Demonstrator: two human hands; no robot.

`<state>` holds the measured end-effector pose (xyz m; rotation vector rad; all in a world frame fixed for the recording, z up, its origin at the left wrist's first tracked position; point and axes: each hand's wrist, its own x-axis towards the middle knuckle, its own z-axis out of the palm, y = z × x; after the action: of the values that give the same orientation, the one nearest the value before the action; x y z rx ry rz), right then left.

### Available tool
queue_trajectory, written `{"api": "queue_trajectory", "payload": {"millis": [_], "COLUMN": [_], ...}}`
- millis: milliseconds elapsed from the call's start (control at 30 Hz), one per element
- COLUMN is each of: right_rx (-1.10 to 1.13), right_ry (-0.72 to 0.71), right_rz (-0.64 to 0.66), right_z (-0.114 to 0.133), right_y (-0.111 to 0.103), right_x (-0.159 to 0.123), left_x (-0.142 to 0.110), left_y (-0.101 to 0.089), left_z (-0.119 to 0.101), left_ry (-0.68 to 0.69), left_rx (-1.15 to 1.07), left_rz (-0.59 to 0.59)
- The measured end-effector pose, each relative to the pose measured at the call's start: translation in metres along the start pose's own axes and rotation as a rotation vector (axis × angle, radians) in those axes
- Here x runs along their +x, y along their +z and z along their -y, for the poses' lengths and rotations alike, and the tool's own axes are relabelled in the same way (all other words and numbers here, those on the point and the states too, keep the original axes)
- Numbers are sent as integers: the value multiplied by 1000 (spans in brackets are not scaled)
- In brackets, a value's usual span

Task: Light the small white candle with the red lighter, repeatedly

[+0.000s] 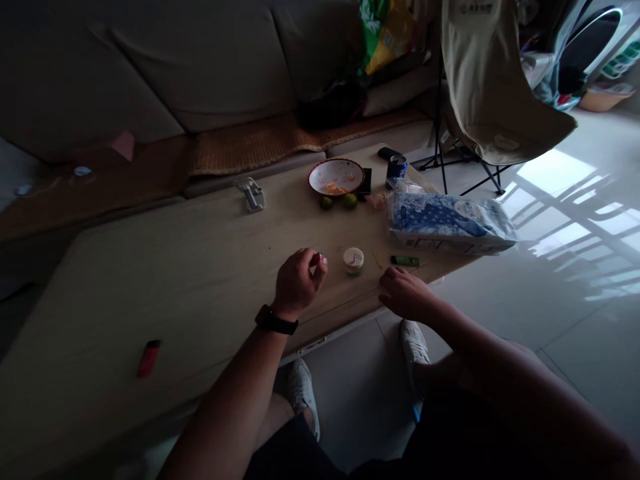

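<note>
tiny purple-tipped item (319, 257), pinched | round white-lidded tub (353, 261), upright | green lighter (405, 261), lying flat

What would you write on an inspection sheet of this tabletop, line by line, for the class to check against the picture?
Surface: long pale wooden table.
Job's things: small purple-tipped item; round white-lidded jar; thin orange stick; slim green lighter.
Clutter: red-rimmed white bowl with orange scraps; two green limes; blue can; blue-and-white plastic pack; red lighter.
Hands: left hand pinches the purple-tipped item; right hand rests on the table edge.
Cables: nothing seen.
Surroundings: beige sofa; pale tiled floor.
</note>
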<state>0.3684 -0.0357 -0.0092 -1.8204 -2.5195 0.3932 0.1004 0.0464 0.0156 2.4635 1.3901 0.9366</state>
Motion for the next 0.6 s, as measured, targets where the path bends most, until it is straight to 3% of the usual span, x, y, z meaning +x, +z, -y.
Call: {"api": "queue_trajectory", "payload": {"millis": [600], "right_rx": [14], "right_ry": [1], "right_rz": [4], "right_z": [-1], "right_y": [-2], "right_x": [-1], "left_x": [10], "left_y": [17], "left_z": [-14], "left_ry": [97], "left_rx": [105], "left_rz": [10]}}
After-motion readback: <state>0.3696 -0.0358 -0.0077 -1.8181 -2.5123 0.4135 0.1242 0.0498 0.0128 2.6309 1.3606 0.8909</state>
